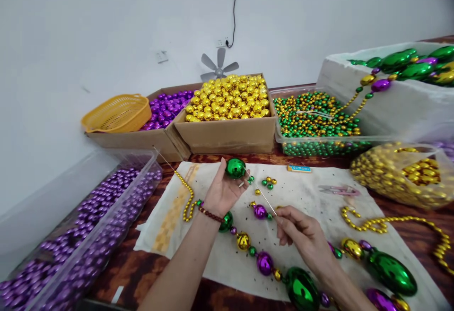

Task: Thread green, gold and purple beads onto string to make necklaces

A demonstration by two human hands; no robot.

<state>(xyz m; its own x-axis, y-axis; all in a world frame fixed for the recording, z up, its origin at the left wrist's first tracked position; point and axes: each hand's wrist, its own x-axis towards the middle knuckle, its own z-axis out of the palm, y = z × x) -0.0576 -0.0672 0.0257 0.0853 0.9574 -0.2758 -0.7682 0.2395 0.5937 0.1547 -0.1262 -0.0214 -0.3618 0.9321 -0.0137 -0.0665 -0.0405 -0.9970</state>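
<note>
My left hand point(227, 189), with a dark beaded bracelet at the wrist, holds a shiny green ball point(235, 168) between thumb and fingers. In my right hand point(296, 228) is a long thin needle point(266, 201), pinched near its lower end, its upper end at the ball's right side. Below the hands, a string of large green, purple and gold beads point(265, 263) lies across a white cloth point(220, 263). A purple bead point(259, 211) lies between my hands, and several small green and gold beads point(270, 182) lie beyond them.
Behind the cloth stand boxes of gold balls point(227, 136) and purple balls point(170, 107), and a tub of small beads point(319, 138). A clear bin point(88, 249) of purple beads is at left. Pink snips point(339, 190) and a bag of gold beads point(383, 174) lie at right.
</note>
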